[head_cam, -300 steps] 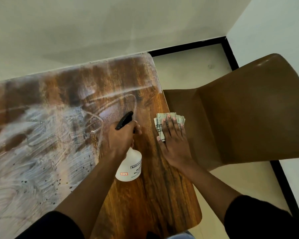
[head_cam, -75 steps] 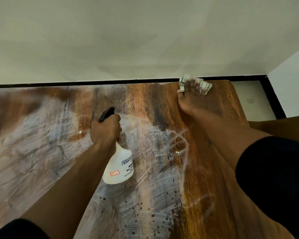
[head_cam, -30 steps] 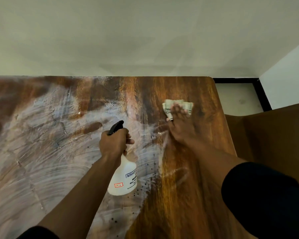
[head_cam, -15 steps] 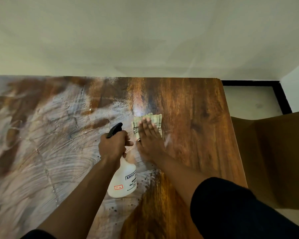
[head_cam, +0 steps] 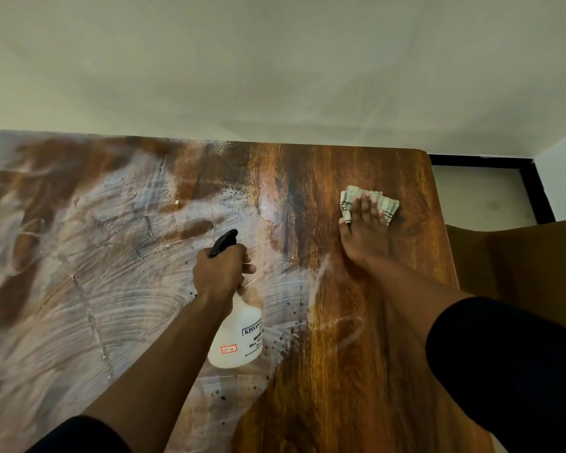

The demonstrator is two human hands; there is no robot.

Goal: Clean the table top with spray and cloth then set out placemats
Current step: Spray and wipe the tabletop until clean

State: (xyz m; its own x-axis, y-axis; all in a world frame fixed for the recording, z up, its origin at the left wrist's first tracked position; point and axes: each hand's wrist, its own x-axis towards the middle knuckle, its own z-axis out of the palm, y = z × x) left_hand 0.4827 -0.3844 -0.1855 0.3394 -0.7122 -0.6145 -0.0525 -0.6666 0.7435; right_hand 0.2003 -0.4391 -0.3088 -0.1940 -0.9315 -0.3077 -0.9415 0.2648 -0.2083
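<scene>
Sliding the cloth (head_cam: 370, 202) rightward from beside the spray bottle (head_cam: 237, 335), right hand (head_cam: 365, 235) fingers flat on it, pressing. Nearing the surface (head_cam: 356, 371)'s right edge. Left hand (head_cam: 219, 274) gripping the bottle neck, streaky film spreading leftward.

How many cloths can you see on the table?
1. The cloth lies near the table's far right corner, pressed flat under the right hand. None shows elsewhere, though the arms hide some of the table.

The wooden table (head_cam: 356, 371) is smeared with whitish streaks across its left part; 1 folded cloth (head_cam: 370, 201) lies near its far right corner.
</scene>
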